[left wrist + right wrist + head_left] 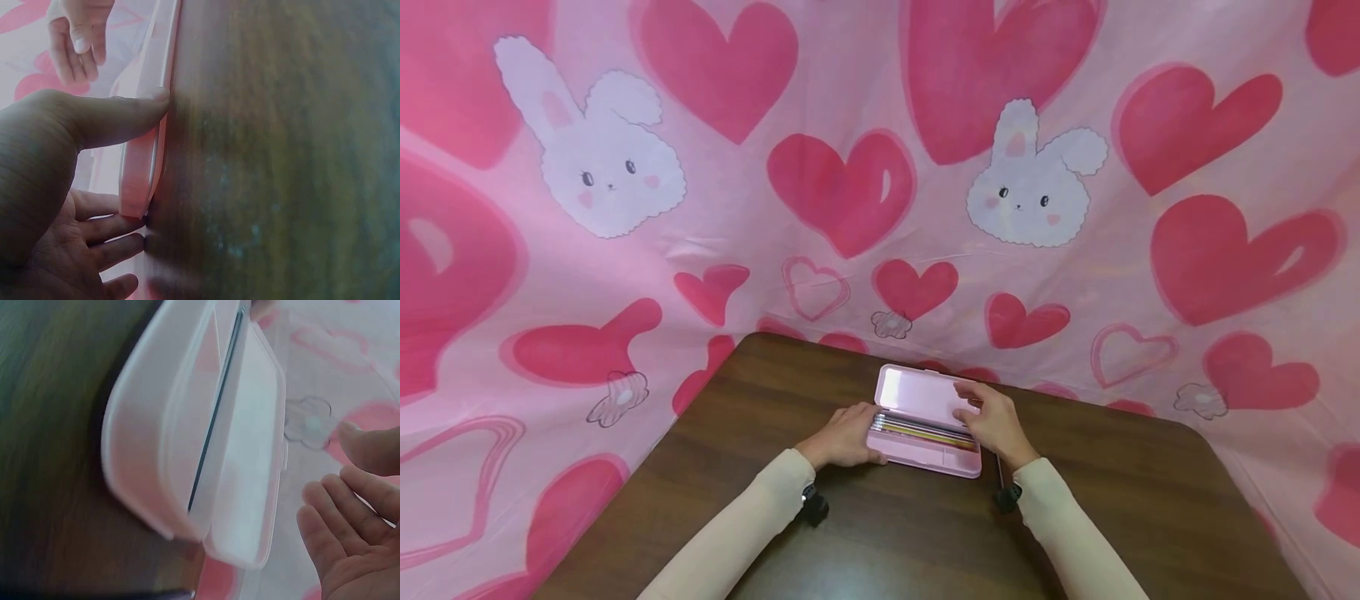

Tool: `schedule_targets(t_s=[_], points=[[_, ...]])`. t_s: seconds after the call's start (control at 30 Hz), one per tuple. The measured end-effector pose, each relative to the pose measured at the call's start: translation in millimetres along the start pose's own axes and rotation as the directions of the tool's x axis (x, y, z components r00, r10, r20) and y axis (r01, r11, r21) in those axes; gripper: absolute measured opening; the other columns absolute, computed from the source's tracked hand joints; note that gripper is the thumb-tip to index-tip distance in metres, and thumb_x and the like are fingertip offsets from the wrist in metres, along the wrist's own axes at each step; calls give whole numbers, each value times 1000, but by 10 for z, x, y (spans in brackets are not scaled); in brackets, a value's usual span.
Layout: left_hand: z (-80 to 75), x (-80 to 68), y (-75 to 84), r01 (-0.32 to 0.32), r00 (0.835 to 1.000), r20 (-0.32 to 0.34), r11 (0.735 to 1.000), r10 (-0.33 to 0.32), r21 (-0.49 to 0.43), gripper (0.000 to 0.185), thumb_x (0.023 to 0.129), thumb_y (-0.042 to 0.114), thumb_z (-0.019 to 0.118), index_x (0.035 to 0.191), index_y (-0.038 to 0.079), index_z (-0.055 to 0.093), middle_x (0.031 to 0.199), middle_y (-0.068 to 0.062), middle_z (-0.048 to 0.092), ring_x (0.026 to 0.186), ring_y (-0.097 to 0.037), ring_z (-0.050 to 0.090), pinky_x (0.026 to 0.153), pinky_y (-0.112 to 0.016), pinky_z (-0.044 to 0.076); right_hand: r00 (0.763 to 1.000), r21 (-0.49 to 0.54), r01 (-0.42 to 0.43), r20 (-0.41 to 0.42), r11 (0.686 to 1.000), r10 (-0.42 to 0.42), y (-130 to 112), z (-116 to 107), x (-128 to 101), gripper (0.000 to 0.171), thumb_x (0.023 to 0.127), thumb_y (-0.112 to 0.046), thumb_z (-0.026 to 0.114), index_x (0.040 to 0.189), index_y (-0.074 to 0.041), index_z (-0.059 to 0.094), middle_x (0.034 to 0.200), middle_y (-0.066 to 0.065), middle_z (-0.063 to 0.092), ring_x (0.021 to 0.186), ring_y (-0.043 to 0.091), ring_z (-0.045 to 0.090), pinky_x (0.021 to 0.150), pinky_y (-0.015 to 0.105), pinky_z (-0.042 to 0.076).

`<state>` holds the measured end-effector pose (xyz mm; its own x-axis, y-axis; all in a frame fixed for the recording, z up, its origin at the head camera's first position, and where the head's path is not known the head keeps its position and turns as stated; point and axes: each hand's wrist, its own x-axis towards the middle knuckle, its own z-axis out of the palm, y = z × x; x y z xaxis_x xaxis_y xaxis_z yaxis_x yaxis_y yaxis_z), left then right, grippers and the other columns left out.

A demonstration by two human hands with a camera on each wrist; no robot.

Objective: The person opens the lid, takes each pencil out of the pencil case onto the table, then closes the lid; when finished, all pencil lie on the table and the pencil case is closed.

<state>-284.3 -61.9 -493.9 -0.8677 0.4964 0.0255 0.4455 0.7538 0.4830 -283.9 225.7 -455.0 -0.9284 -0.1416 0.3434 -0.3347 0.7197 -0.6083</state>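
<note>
A pink pencil case point(925, 457) lies open on the brown table point(1112, 500), its lid point(917, 392) tipped back and several coloured pencils point(921, 429) lying in the tray. My left hand point(844, 437) holds the case's left end. In the left wrist view the thumb point(125, 115) presses along the case point(140, 181) wall and the fingers point(119, 247) touch its end. My right hand point(992, 418) hovers over the right part of the case. In the right wrist view its fingers point(350, 531) are relaxed, palm showing, a little apart from the lid point(250, 444).
A pink cloth with red hearts and white rabbits point(850, 192) hangs behind and around the table. The far table edge runs just behind the case. Bare wood stretches to the front left and right of my arms.
</note>
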Motion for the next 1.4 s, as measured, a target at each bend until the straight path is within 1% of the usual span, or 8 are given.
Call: schedule_targets(t_s=[0.1,0.3,0.4,0.6,0.83,0.97,1.17,1.4], points=[[1,12,-1,2,1000,6,1000,-2,-6,89,77,44,85,147,6,44,141,-12,54,134,-31,50,119,-50,32,999,-4,28,22,1000,-28,-45,60,17,45,84,-9,80,128,-9,68,120,14,74,110,33,71,99,50,55],[-30,68,-2,-4,1000,-11,1000,4,10,90,77,45,85,147,5,44,141,-12,54,134,-31,50,118,-50,33,998,41,56,39,998,-58,-125,122,63,41,84,-7,79,124,-9,71,117,12,75,108,31,72,98,50,56],[-64,79,23,12,1000,-2,1000,-12,3,91,77,45,85,148,5,43,142,-12,54,135,-31,49,120,-50,32,995,50,30,92,998,-34,-143,144,70,36,86,-8,78,121,-9,71,116,11,75,106,29,72,98,50,56],[-91,91,51,19,1000,-1,1000,-19,1,90,76,45,85,147,6,44,140,-12,55,134,-31,50,119,-49,32,979,-7,7,202,1000,-6,-113,203,39,30,85,-6,78,115,-9,74,110,8,76,100,23,72,96,46,58],[-45,75,52,30,999,13,1000,-30,-8,89,78,44,85,148,8,44,143,-10,54,135,-30,49,121,-49,31,974,-28,-11,225,1000,17,24,276,-55,33,84,-4,79,115,-12,74,110,4,76,98,18,71,97,45,57],[-15,42,56,36,999,24,999,-35,-21,90,77,43,85,149,7,43,144,-11,53,136,-30,48,121,-49,31,971,-29,17,238,999,-10,48,299,-97,32,84,-1,78,114,-10,74,110,5,76,98,19,71,97,45,57],[-2,23,42,30,999,23,999,-29,-25,91,78,44,84,150,8,42,146,-11,52,137,-30,47,121,-50,30,970,-40,60,240,997,-49,49,330,-98,30,83,2,76,111,-10,74,105,5,76,92,16,69,94,44,59],[-9,23,7,6,1000,14,1000,-6,-21,90,77,42,85,149,8,43,144,-11,53,136,-30,48,119,-51,31,955,-57,97,286,994,-77,46,349,-80,28,85,2,72,112,-9,74,107,6,76,92,16,68,93,43,59]])
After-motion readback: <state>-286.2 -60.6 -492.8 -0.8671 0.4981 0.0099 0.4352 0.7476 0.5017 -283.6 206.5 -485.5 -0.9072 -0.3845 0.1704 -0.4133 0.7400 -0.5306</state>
